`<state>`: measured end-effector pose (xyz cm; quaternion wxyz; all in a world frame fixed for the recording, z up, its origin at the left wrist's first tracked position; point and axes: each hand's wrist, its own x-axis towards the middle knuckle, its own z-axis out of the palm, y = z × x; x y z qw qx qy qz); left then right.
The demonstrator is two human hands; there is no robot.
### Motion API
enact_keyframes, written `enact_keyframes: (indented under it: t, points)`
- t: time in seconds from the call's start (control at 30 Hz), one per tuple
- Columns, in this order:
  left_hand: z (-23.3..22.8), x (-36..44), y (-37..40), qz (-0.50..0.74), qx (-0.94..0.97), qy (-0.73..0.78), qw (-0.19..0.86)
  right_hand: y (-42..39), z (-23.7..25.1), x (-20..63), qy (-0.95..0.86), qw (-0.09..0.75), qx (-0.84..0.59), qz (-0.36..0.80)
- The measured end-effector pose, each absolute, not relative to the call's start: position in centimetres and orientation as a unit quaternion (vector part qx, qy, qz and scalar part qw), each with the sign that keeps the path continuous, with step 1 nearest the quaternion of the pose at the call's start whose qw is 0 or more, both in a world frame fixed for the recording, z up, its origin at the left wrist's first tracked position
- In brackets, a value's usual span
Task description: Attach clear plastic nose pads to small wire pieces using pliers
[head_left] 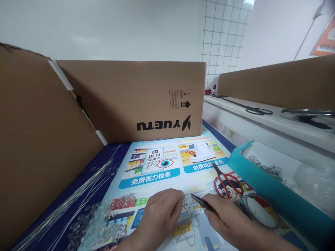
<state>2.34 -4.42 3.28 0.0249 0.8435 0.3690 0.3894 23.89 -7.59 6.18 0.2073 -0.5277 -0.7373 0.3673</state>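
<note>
From the head view, the left hand [159, 218] curls over a small tangle of thin wire [188, 209] lying on the printed poster [157, 167] that covers the bench; its fingers are closed narrow on the wire's left edge, pinning it flat. The right hand [227, 218] holds slim dark pliers [202, 204], fingers wrapped round the handles, the tip pointing left into the wire just beside the left fingertips; whether the tip has already bitten a strand is too small to tell.

To do this well, I judge the left hand should hold the piece firm and close to the tip, so the thin wire bends only where the pliers grip; the pliers want a light squeeze and a small turn of the wrist, since hard pressure may nick or kink the strand.

Red-handled scissors [225, 181] lie just behind the right hand; a heap of clear beads [99, 223] sits to the left, with long straight wires [78, 191] beside it; a teal tray [261, 181] stands at the right; a cardboard box [136, 99] closes off the back.
</note>
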Motion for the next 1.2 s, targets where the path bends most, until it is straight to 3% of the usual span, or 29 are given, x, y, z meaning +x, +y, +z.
enact_keyframes:
  t: [0.13, 0.27, 0.7, 1.2]
  points:
    - [3.0, 2.3, -4.6, 0.409, 0.85, 0.328, -0.053, -7.8, 5.2, 22.9, -0.533, 0.225, -0.465, 0.67]
    - [3.1, 2.2, -4.5, 0.415, 0.853, 0.302, -0.09, -8.3, 4.1, 22.3, -0.425, 0.249, -0.424, 0.76]
    - [2.9, 1.8, -4.5, 0.371, 0.884, 0.227, -0.173, -8.7, 4.0, 22.2, -0.398, 0.251, -0.425, 0.773]
    - [3.1, 1.5, -4.7, 0.297, 0.913, 0.222, -0.17, -9.0, 2.4, 22.0, -0.404, 0.262, -0.455, 0.749]
